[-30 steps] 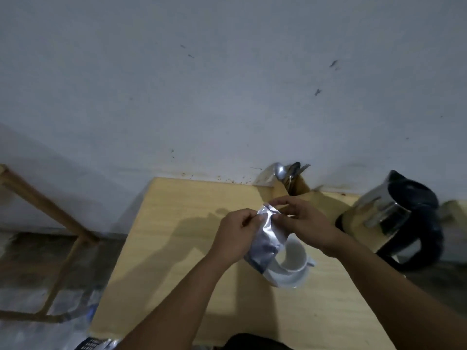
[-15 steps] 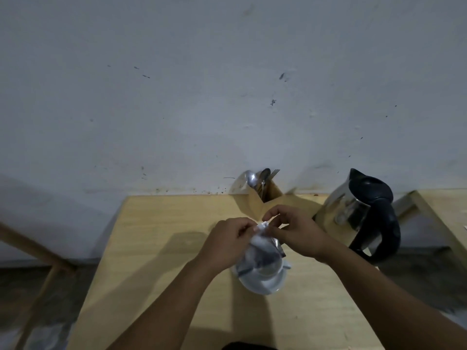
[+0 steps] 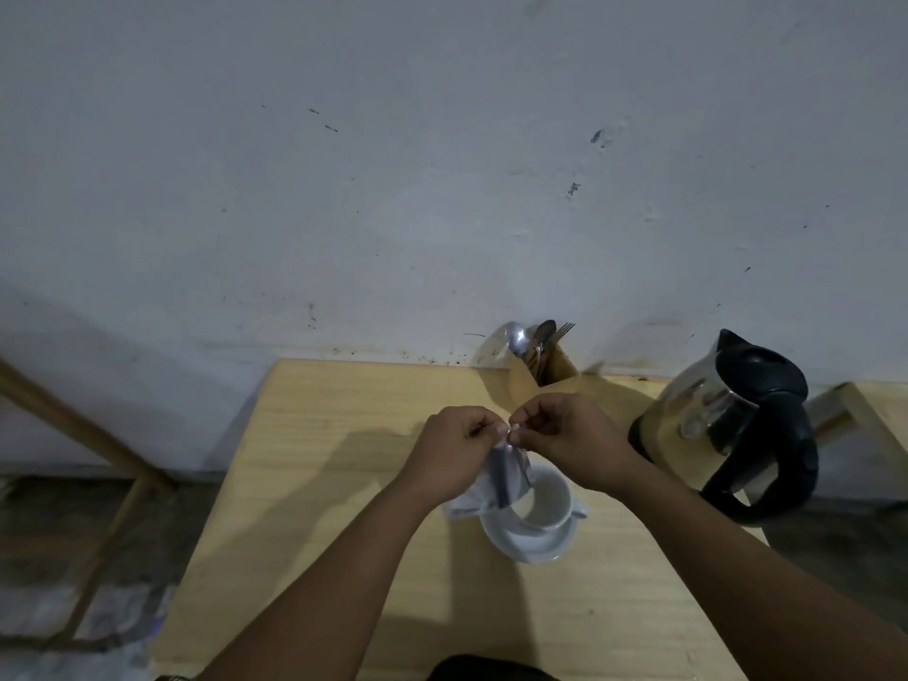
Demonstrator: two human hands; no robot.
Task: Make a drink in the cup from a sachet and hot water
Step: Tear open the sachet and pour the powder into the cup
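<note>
Both hands meet above the middle of the wooden worktop (image 3: 344, 484), pinching the top edge of a silvery sachet (image 3: 506, 476) between them. The left hand (image 3: 454, 452) has its grip clamped on the sachet's upper left corner with thumb and fingers together, and the right hand (image 3: 565, 442) has its grip clamped on the same top edge just beside it, fingertips nearly touching those of the left. The sachet hangs down from the two grips, its lower part overlapping the left side of the white cup (image 3: 545, 503). Whether the top is torn cannot be told. The cup stands upright on a white saucer (image 3: 521, 545), near the middle of the worktop. To the far right stands a steel kettle (image 3: 722, 425) with a black lid and handle. At the far edge, against the wall (image 3: 442, 164), a wooden holder (image 3: 528, 380) carries spoons and a fork (image 3: 538, 339)
</note>
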